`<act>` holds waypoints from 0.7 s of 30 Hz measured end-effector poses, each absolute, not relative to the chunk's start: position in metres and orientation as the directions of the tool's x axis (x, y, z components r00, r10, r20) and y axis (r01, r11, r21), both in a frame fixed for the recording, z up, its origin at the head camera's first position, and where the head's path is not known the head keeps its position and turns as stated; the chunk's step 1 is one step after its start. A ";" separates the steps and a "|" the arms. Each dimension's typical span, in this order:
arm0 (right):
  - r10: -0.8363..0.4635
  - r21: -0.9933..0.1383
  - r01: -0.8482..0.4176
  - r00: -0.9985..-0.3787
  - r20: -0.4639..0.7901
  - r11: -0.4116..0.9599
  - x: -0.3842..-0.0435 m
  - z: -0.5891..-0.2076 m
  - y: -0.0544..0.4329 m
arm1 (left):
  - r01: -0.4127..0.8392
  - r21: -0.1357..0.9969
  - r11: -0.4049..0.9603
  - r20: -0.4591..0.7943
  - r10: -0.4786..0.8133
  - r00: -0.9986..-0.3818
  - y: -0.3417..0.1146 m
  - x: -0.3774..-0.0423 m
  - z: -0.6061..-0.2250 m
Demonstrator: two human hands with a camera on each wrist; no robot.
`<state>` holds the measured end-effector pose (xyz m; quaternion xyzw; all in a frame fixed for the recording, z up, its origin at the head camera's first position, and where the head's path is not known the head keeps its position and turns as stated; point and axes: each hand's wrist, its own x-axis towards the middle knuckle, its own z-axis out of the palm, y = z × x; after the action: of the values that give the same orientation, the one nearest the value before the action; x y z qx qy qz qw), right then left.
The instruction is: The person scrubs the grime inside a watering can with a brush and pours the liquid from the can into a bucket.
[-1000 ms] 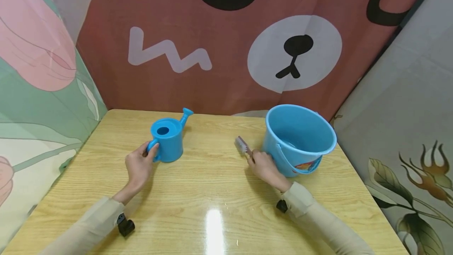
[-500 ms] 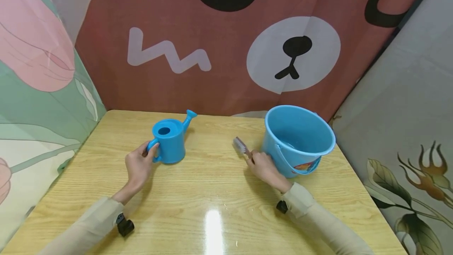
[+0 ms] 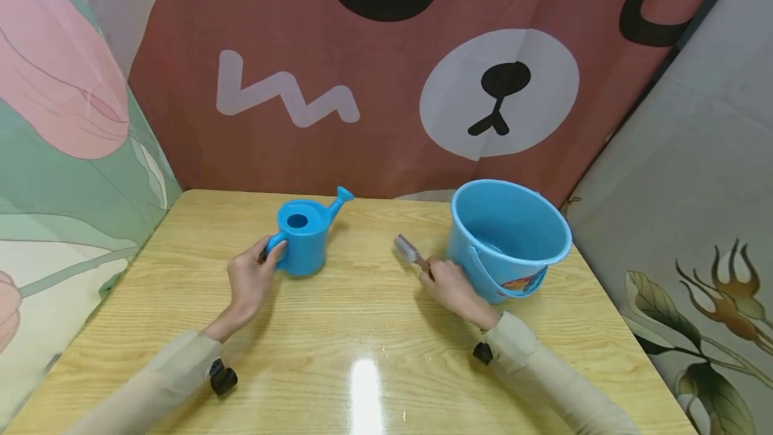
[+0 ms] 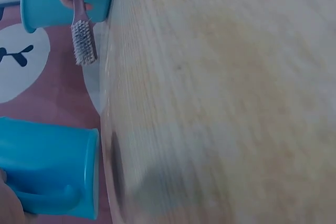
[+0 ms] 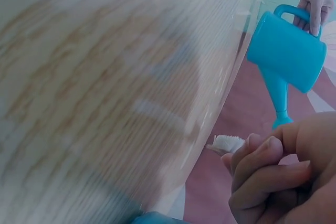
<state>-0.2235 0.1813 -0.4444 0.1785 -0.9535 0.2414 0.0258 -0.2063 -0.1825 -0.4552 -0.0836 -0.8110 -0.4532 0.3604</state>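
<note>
A blue toy watering can (image 3: 306, 252) is gripped at its handle by my left hand (image 3: 249, 286), fingers curled round it. Its spout points to the back right, and a gap under its base shows in the left wrist view. My right hand (image 3: 451, 287) holds a small brush (image 3: 408, 250) by the handle, the head pointing back and left. Pale bristles on the brush (image 4: 84, 43) show clearly in the left wrist view. A larger blue bucket (image 3: 480, 267) stands just behind and right of my right hand; whether they touch I cannot tell.
The wooden table (image 3: 326, 348) holds the bucket at its right rear. Its handle (image 3: 492, 280) hangs down over the front. A reddish-brown bear-print cloth (image 3: 290, 153) hangs behind the table, with patterned cloths on both sides.
My left hand has carried the watering can to the right, after its spout swung slightly rightward. My right hand stays put while the brush head has shifted slightly left.
</note>
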 end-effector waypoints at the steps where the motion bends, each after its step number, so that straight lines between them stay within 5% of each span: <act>1: -0.335 -0.449 -0.362 -0.932 0.141 0.817 -0.223 -0.444 0.181 | 0.469 0.672 0.574 0.663 -0.184 -0.725 -0.181 -0.207 -0.454; 21: -0.396 -0.476 -0.428 -0.902 0.172 0.768 -0.215 -0.432 0.170 | 0.549 0.642 0.535 0.702 -0.123 -0.702 -0.165 -0.214 -0.452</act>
<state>-0.2154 0.1696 -0.4319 0.2194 -0.9398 0.2603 0.0307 -0.2143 -0.1651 -0.4520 -0.1335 -0.7976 -0.4632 0.3625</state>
